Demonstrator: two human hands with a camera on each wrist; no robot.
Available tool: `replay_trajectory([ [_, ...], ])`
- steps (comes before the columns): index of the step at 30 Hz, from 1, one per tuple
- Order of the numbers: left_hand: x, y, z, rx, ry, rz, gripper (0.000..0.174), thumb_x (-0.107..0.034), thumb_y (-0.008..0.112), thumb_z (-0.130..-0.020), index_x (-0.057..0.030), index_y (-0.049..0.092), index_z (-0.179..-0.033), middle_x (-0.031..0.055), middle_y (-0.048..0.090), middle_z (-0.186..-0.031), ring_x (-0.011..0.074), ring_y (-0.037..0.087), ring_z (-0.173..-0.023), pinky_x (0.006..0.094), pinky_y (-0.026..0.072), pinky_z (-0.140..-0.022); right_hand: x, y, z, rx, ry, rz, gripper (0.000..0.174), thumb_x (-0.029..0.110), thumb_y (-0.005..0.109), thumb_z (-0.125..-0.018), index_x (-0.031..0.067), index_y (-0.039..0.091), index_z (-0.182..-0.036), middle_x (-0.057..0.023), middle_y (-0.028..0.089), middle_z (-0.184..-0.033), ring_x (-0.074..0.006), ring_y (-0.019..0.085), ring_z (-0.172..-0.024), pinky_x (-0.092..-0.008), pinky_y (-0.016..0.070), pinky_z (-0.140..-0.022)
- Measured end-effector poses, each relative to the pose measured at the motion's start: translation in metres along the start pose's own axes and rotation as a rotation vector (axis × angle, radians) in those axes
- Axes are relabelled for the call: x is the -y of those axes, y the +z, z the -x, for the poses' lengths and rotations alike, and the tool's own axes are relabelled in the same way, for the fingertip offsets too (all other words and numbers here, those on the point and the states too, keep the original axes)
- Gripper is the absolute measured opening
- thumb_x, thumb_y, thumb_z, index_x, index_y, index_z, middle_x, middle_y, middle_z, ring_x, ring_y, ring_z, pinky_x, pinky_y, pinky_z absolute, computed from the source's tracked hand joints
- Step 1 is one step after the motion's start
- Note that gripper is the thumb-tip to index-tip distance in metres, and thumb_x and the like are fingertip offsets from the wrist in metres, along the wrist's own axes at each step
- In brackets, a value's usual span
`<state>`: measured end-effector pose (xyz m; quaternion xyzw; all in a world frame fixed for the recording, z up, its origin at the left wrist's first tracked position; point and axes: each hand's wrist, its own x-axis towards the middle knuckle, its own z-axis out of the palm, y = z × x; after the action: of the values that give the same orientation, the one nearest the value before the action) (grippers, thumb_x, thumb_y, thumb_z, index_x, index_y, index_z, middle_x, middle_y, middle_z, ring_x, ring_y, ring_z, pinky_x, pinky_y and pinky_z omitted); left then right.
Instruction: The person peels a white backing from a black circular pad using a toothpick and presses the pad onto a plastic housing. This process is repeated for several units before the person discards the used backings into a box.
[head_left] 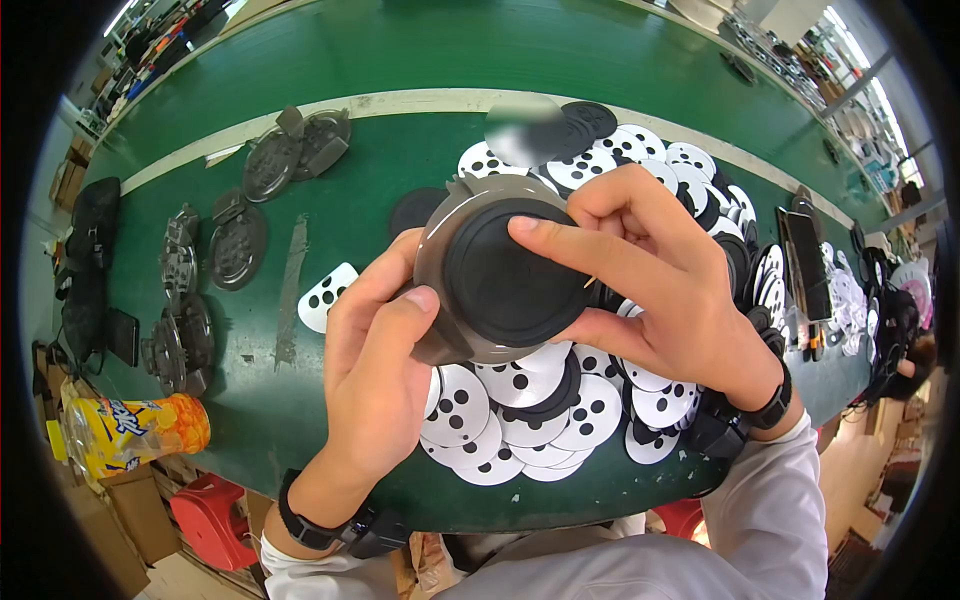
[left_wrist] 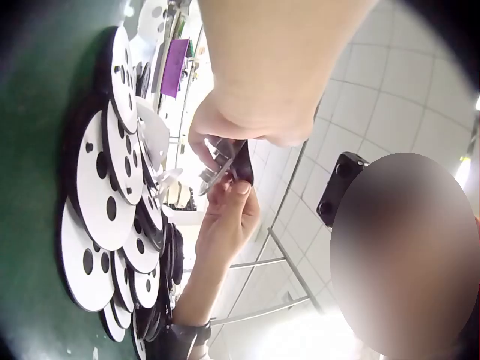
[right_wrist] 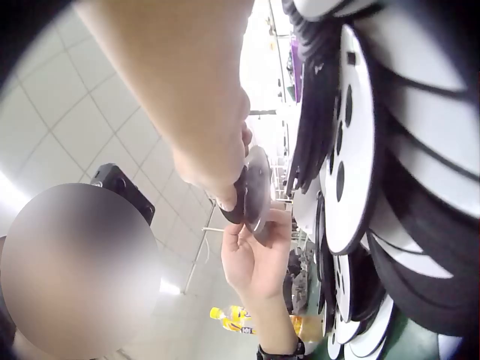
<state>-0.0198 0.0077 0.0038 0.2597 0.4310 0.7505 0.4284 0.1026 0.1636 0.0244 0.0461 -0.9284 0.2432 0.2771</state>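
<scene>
In the head view a translucent grey plastic housing is held up over the table, with a black round pad lying on its face. My left hand grips the housing by its left side, thumb on the front rim. The right hand pinches the pad and housing at the right edge, index fingertip laid on the pad's face and thumb along the lower edge. Seen edge-on in the right wrist view, the pad sits against the housing. Below and behind lies a pile of white-faced discs with black holes.
More grey housings lie on the green table's left side. A single white piece rests left of the hands. Near the left front edge lies a yellow-labelled bottle. Red stools stand below the table's front edge.
</scene>
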Motion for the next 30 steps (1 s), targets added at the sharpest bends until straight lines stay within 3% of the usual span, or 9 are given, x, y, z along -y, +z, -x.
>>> replay_trajectory([
  [12, -0.002, 0.004, 0.001, -0.055, 0.0, 0.112, 0.041, -0.012, 0.039, -0.084, 0.0105, 0.041, -0.119, 0.0149, 0.051, -0.114, 0.019, 0.05, -0.107, 0.0313, 0.0398, -0.092, -0.002, 0.001, 0.0, -0.027, -0.022, 0.008, 0.054, 0.025, 0.074, -0.062, 0.0002, 0.061, -0.108, -0.0055, 0.041, -0.085, -0.0133, 0.041, -0.066, -0.0234, 0.0355, -0.053],
  [21, 0.0, 0.005, 0.0, -0.048, -0.03, 0.162, 0.037, -0.015, 0.047, -0.089, 0.006, 0.045, -0.119, 0.0116, 0.054, -0.112, 0.0175, 0.053, -0.104, 0.0323, 0.0426, -0.089, 0.002, 0.0, 0.0, 0.017, -0.014, 0.089, 0.054, 0.023, 0.073, -0.062, 0.0017, 0.061, -0.109, -0.0054, 0.042, -0.086, -0.0118, 0.042, -0.065, -0.0226, 0.0351, -0.051],
  [24, 0.001, 0.004, 0.0, -0.082, -0.048, 0.189, 0.037, -0.01, 0.051, -0.087, 0.006, 0.045, -0.12, 0.0113, 0.055, -0.111, 0.0166, 0.054, -0.102, 0.0308, 0.0432, -0.089, 0.001, 0.0, -0.001, 0.024, -0.004, 0.072, 0.054, 0.023, 0.073, -0.062, 0.0017, 0.06, -0.11, -0.0055, 0.041, -0.086, -0.0118, 0.042, -0.065, -0.0231, 0.0351, -0.051],
  [30, 0.004, 0.001, -0.001, -0.126, 0.002, 0.068, 0.039, 0.002, 0.056, -0.082, 0.0069, 0.045, -0.119, 0.0107, 0.056, -0.11, 0.0147, 0.054, -0.1, 0.0288, 0.0432, -0.088, -0.006, -0.01, -0.004, 0.08, -0.025, -0.118, 0.046, 0.006, 0.072, -0.065, -0.0001, 0.059, -0.108, -0.0027, 0.04, -0.082, -0.0094, 0.039, -0.066, -0.0196, 0.03, -0.055],
])
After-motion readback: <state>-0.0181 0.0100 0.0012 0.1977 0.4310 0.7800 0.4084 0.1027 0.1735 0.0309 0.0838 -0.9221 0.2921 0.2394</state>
